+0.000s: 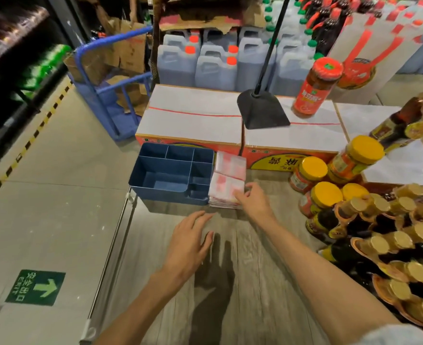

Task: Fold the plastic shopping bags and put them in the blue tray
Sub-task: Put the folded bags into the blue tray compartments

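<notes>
A: While the right hand point(251, 199) rests on the near stack of bags point(226, 191), is it gripping?

B: Fingers lie on the stack's right edge; a pinch, cannot tell.

A: Left hand point(190, 242)?

B: Fingers spread, holding nothing, over the counter point(242, 282), near the stack.

A: Bags where?

B: Two flat stacks, touching the tray point(173, 170) on its right side.

A: Farther out?

B: Yellow-lidded jars point(327, 192) right, white boxes point(193, 113) behind, black stand point(262, 110) on them.
</notes>
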